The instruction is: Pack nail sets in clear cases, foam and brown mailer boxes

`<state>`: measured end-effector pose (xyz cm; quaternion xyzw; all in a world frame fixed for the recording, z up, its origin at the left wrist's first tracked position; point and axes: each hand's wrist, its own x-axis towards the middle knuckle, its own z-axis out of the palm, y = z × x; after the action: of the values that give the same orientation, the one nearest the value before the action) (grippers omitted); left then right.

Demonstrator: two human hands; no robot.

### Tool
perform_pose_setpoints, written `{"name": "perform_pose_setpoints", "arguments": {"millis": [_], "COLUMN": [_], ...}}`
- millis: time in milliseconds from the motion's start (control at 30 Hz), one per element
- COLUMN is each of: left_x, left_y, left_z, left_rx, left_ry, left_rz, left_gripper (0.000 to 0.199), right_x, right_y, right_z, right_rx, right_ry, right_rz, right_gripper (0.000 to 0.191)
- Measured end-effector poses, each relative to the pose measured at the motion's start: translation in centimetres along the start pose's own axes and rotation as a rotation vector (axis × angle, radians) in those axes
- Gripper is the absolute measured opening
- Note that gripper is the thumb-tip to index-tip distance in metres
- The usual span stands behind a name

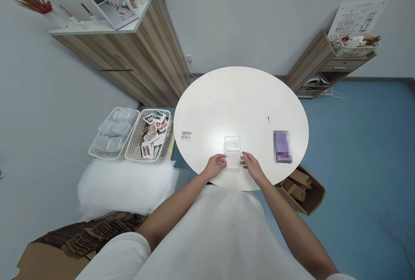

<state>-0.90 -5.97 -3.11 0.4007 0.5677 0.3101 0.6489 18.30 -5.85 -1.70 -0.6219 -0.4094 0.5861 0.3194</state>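
My white shirt (230,232) lies nearest; beyond, my left hand (215,166) and right hand (253,167) grasp the open clear case (232,152) near-side.

Frame centre held one white table (240,98), one clear case (232,152) and two hands (216,166). Baskets (135,141) numbered three: two left, one upper right. One nail card (186,135) lay left of centre; one purple item (282,145), right.
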Motion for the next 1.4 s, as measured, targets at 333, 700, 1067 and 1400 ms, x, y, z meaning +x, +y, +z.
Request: {"name": "perform_pose_setpoints", "arguments": {"millis": [333, 700, 1067, 1400], "left_x": [2.4, 1.8, 2.7, 2.9], "left_y": [-1.4, -1.4, -0.8, -1.0], "left_z": [0.2, 0.8, 2.6, 4.0], "left_rx": [0.242, 0.43, 0.317, 0.33], "left_ry": [0.094, 0.113, 0.139, 0.23], "left_rz": [-0.052, -0.04, -0.037, -0.049], "left_gripper": [0.033, 0.044, 0.048, 0.052], "right_x": [-1.2, -0.9, 1.2, 1.8], "right_y": [2.6, 3.9, 2.7, 3.4], "right_z": [3.5, 3.4, 2.6, 1.2], "right_rx": [-0.159, -0.157, -0.021, -0.071], "right_ry": [0.183, 0.229, 0.159, 0.06], "right_rz": [0.043, 0.094, 0.038, 0.018], "right_gripper": [0.057, 0.054, 0.045, 0.048]}}
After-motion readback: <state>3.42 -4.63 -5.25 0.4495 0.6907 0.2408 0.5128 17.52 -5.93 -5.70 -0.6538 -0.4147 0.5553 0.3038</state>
